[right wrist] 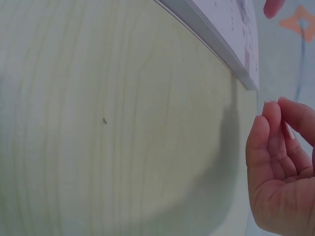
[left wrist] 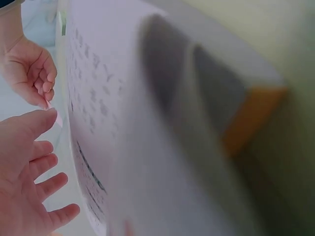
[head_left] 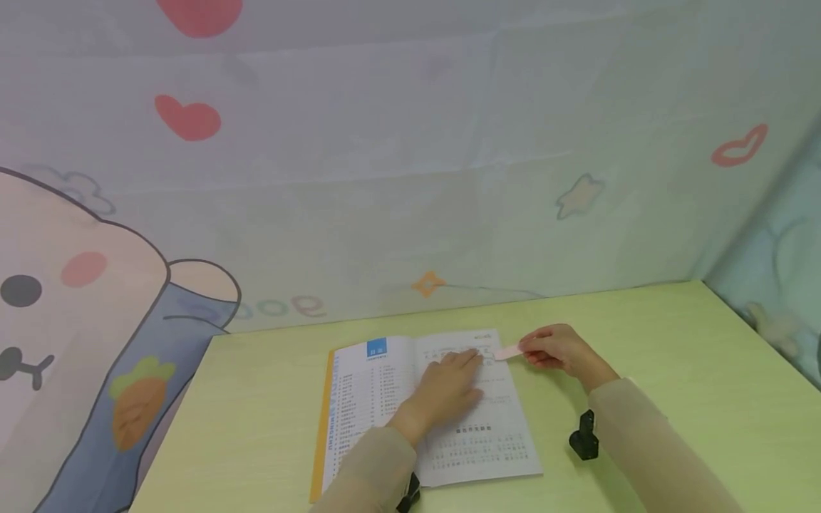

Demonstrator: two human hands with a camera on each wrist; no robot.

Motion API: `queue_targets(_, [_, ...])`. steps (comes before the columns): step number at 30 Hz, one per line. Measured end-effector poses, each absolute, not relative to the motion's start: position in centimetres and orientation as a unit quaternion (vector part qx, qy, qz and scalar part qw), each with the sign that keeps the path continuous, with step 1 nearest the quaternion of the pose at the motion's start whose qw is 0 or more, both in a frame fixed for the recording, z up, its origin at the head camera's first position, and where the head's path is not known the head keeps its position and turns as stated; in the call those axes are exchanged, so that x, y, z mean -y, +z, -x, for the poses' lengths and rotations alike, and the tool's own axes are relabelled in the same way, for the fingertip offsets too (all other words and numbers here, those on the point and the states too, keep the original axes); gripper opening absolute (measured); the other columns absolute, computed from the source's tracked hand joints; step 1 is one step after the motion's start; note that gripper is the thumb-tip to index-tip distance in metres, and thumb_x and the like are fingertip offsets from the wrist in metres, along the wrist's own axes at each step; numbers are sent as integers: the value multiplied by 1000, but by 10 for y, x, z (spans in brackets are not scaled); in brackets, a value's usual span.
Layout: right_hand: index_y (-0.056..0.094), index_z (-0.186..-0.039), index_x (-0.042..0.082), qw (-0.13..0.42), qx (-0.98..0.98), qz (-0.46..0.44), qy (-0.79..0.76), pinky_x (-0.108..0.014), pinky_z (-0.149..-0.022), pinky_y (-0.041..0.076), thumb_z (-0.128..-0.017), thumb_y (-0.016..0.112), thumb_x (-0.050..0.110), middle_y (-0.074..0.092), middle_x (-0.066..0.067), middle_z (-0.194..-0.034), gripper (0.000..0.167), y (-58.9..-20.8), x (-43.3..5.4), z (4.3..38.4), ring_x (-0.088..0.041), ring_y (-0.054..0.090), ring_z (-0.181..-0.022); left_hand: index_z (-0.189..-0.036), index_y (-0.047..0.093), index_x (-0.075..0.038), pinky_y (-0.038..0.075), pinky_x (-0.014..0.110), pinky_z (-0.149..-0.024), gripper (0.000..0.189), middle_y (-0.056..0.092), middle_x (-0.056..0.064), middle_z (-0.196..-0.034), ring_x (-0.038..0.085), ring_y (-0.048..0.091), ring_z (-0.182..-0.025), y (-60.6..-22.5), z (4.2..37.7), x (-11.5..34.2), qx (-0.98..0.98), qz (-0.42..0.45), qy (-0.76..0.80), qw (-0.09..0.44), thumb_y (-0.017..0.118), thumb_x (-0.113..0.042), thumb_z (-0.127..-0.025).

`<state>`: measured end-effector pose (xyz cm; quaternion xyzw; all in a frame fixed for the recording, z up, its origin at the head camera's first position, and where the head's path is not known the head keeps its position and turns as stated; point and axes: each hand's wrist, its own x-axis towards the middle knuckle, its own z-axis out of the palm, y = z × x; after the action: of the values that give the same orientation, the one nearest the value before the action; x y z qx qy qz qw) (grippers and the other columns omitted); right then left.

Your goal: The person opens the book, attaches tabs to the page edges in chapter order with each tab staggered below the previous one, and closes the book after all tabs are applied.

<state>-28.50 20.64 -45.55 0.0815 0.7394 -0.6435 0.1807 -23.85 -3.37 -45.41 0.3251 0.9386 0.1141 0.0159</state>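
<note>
An open book (head_left: 474, 456) with printed pages and an orange cover edge lies on the table. My left hand (head_left: 445, 392) is over its right-hand page, fingers extended toward the upper part. In the left wrist view, that left hand (left wrist: 24, 177) shows spread, straight fingers and holds nothing. Just past the page's right edge, my right hand (head_left: 556, 349) pinches a narrow pale pink strip (head_left: 509, 353) between thumb and fingertips. The strip's free end overlaps the page edge in the head view. The right wrist view shows the right hand (right wrist: 280, 177) with its fingers curled.
The pale green wood-grain table (head_left: 641, 342) reaches back to a cloth backdrop (head_left: 385, 178) printed with hearts and a cartoon animal. Black wrist mounts (head_left: 584, 436) hang by both sleeves. In the left wrist view, some book pages (left wrist: 167, 54) bow up at the near edge.
</note>
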Motion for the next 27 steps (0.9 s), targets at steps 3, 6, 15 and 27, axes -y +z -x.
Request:
queue_targets(3, [61, -104, -10, 184, -741, -88, -639, -21, -53, 52, -88, 61, 4, 65, -3, -67, 21, -459, -206, 286, -8, 60, -55, -143, 36, -11, 34, 50, -103, 58, 31, 4, -150, 25, 33, -134, -453, 238, 31, -942, -314, 109, 45, 54, -34, -93])
queue_targets(6, [61, -104, -10, 185, -739, -96, -641, -22, -52, 52, -88, 61, 3, 65, -4, -67, 21, -461, -205, 287, -9, 60, -54, -145, 33, -12, 33, 51, -104, 61, 27, 4, -151, 25, 31, -135, -450, 238, 29, -943, -310, 97, 67, 53, -37, -93])
queue_targets(15, [61, -103, -10, 187, -736, -104, -642, -23, -53, 53, -88, 61, 3, 64, -3, -64, 20, -460, -204, 287, -9, 61, -54, -146, 31, -13, 27, 51, -107, 62, 22, 1, -153, 24, 24, -138, -433, 237, 20, -942, -307, 66, 119, 52, -40, -94])
queue_targets(27, [62, -101, -10, 187, -748, -87, -631, -22, -53, 53, -88, 61, 5, 64, -1, -63, 20, -463, -207, 287, -8, 60, -54, -145, 34, -18, 30, 51, -106, 58, 27, -5, -151, 21, 28, -137, -442, 254, 0, -943, -313, 50, 104, 48, -43, -95])
